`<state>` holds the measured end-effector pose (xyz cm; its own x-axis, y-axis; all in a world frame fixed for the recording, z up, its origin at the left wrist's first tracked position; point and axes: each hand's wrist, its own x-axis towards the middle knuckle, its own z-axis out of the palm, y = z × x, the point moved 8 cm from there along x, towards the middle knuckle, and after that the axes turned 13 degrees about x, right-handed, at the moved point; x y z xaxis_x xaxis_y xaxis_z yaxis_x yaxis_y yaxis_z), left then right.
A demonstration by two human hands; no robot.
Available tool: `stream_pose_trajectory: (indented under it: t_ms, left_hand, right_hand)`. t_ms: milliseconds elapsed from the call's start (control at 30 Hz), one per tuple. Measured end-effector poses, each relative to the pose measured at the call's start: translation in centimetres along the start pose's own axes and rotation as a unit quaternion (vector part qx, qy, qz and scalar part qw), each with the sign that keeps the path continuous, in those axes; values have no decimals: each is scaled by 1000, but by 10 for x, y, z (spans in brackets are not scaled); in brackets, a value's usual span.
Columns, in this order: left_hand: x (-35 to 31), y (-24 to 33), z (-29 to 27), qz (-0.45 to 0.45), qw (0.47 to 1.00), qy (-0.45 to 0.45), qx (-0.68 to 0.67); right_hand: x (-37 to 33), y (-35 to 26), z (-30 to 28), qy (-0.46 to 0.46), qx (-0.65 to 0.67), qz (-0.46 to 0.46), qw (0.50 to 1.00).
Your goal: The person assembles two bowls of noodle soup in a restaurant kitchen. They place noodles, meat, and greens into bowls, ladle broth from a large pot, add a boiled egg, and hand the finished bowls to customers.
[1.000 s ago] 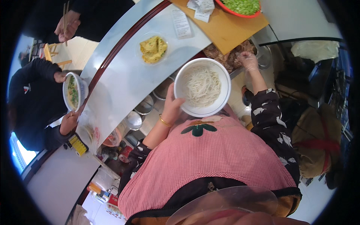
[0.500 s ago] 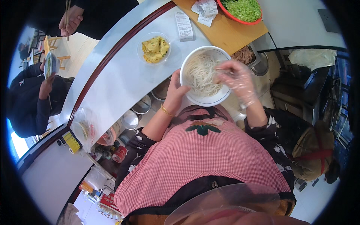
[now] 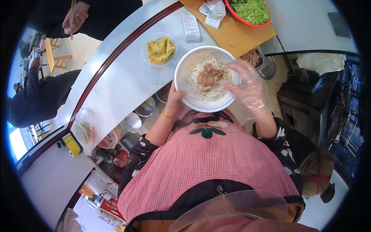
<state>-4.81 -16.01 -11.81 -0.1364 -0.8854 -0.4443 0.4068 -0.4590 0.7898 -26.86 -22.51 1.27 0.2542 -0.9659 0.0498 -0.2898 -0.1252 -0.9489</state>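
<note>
A white bowl (image 3: 179, 79) is tilted toward me in front of my apron, its left rim gripped by my left hand (image 3: 174, 103). White noodles (image 3: 196, 74) fill its middle, topped with a small heap of brown sliced meat (image 3: 209, 77). My right hand (image 3: 249, 91), in a clear plastic glove, hovers at the bowl's right side. Its fingers are slightly blurred, spread apart, and nothing shows between them. Just beyond it, more brown meat (image 3: 252, 58) sits in a metal container, partly hidden by the bowl and hand.
On the white counter (image 3: 116, 87) stand a clear tub of folded yellow pancake (image 3: 160, 50) and a paper receipt (image 3: 190, 27). A red basin of chopped greens (image 3: 253, 11) rests on a wooden board (image 3: 235, 36). Another person's hand (image 3: 75, 17) holds chopsticks across the counter.
Sliced meat now lies on the noodles. The bowl has shifted slightly left, and my right hand's fingers have spread. At the far left, the person carrying a bowl has moved, and that bowl is out of sight.
</note>
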Motion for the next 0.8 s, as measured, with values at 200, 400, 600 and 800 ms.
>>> stream_pose_trajectory:
  t_ms: [200,400,600,800]
  left_hand:
    - [-11,8,-30,14,999,47,24]
    - [-28,11,-52,7,996,91,25]
    - [-37,6,-45,-1,995,96,11]
    - [-36,-7,-36,3,995,94,-15]
  right_hand:
    - [-12,154,-45,159,101,167,968]
    - [-16,272,-11,54,-245,217,943]
    - [-11,290,12,24,-339,204,918]
    - [-17,303,-14,64,-165,138,974]
